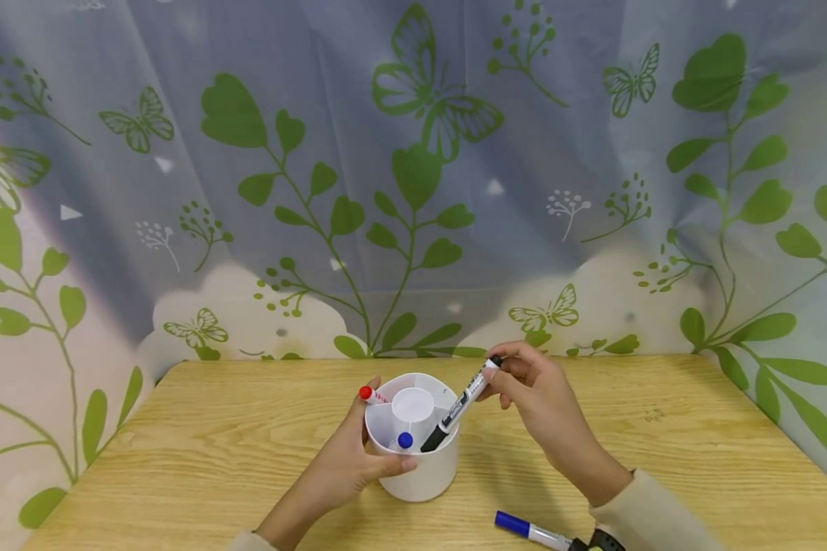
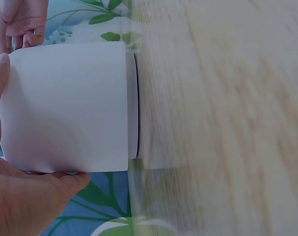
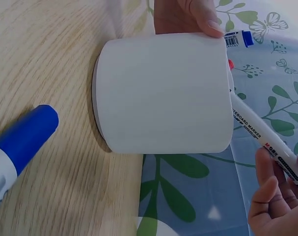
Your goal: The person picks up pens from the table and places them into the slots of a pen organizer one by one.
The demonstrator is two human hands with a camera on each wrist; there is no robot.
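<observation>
A round white desk organizer (image 1: 423,476) with several compartments stands on the table. My left hand (image 1: 341,463) grips it from the left, thumb along the front of the rim. Between thumb and fingers, my right hand (image 1: 540,402) pinches the upper end of a black whiteboard marker (image 1: 467,398). That marker slants down to the left, its black cap inside the organizer's front right compartment. Also in the organizer are a red-ended marker (image 1: 372,395) leaning on the left rim and a blue-ended marker (image 1: 404,441) at the front. The right wrist view shows the black marker's printed barrel (image 3: 264,130).
A blue-capped marker (image 1: 513,524) lies on the wooden table (image 1: 200,459) beside the right wrist, close to the camera in the right wrist view. Behind the table hangs a curtain (image 1: 303,191) with green leaves and butterflies.
</observation>
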